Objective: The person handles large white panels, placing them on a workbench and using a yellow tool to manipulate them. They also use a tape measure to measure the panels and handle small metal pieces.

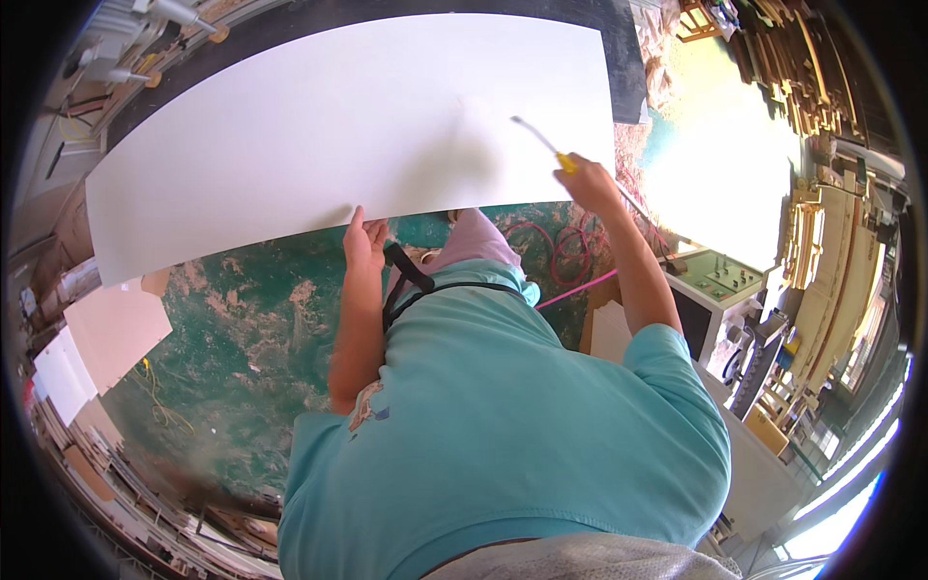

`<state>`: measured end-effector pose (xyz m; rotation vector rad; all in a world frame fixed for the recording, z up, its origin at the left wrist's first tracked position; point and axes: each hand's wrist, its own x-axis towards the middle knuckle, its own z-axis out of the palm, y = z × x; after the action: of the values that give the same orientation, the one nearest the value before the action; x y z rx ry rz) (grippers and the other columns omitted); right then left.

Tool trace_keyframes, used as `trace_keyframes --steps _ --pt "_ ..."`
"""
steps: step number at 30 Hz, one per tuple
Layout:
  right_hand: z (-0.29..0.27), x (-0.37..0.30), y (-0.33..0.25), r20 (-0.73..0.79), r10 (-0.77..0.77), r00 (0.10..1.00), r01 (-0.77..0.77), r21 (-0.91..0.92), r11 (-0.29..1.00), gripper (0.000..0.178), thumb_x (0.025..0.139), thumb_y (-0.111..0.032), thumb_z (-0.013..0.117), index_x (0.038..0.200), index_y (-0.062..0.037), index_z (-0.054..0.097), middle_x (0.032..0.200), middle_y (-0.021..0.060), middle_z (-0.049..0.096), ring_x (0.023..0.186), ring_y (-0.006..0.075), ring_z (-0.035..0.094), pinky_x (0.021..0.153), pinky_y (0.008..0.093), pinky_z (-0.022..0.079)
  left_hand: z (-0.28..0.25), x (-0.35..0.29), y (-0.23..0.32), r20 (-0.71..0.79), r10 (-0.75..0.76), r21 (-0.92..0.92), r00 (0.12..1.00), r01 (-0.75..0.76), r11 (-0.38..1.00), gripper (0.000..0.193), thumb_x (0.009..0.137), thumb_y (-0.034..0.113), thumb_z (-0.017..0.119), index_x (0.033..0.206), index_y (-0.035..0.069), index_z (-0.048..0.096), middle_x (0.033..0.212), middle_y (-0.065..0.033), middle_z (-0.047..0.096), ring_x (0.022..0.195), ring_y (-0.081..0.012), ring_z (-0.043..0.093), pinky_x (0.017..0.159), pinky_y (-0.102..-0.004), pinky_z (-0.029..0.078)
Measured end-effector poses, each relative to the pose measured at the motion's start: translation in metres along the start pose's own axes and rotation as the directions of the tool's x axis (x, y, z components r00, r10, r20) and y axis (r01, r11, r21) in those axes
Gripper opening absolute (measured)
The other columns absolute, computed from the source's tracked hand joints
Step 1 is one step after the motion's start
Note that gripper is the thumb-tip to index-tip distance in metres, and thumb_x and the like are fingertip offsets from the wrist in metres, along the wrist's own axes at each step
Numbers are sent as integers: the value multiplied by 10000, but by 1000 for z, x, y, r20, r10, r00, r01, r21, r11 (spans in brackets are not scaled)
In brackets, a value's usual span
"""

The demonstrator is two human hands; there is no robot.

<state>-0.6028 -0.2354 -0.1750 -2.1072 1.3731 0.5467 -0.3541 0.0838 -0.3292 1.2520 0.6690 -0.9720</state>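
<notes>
A large white board (319, 126) lies flat in front of me on a dark surface. My right hand (585, 182) is closed round the yellow handle of an air blow gun (536, 137). Its thin metal nozzle slants up and left over the board's right part, and a hose trails behind the hand. At the board's near edge is my left hand (365, 240), palm turned up and fingers apart. Its thumb reaches the edge; whether the fingers touch the underside I cannot tell.
Sawdust litters the green floor (261, 329). A pink hose (570, 253) coils there beyond my waist. To the right stands a machine cabinet with a green control panel (717, 275). Stacked timber (807, 68) lies at the far right, and pale panels (118, 333) lean at the left.
</notes>
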Motion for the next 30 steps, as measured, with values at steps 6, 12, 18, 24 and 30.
trace_keyframes --steps 6,12,18,24,30 --pt "67 12 -72 -62 -152 986 142 -143 980 456 902 -407 586 1189 -54 623 1084 191 694 1038 374 649 897 478 507 -82 6 74 -17 143 -70 990 -144 987 452 975 255 575 1273 -71 480 1272 -190 565 1111 -288 621 827 -361 569" --pt "76 -6 -92 -38 -70 997 69 -11 998 431 897 -417 609 1190 -101 631 1056 175 704 984 352 667 883 458 518 -136 31 125 -9 138 -53 990 -138 989 449 980 245 560 1303 -56 476 1298 -180 561 1121 -285 614 845 -365 561" --pt "73 -14 -92 -247 154 957 -115 166 979 446 872 -287 684 1253 -60 629 822 136 705 634 212 655 642 338 542 -188 60 188 -113 151 -162 982 -168 972 414 980 270 552 1273 -21 518 1280 -136 589 1127 -264 606 901 -414 533" --pt "104 18 -313 153 -192 969 143 282 949 378 871 -326 703 1106 -33 664 767 137 695 610 231 649 570 332 522 -260 89 291 -263 175 -239 949 -240 941 400 961 271 565 1245 -9 539 1194 -113 627 1063 -251 630 870 -411 535" --pt "153 -7 -536 489 -778 395 879 46 475 290 899 -319 634 1068 -83 643 830 147 701 794 364 673 738 430 540 -345 141 391 -348 167 -397 922 -307 865 429 1000 300 477 1339 37 462 1235 -130 570 1101 -285 582 896 -465 506"
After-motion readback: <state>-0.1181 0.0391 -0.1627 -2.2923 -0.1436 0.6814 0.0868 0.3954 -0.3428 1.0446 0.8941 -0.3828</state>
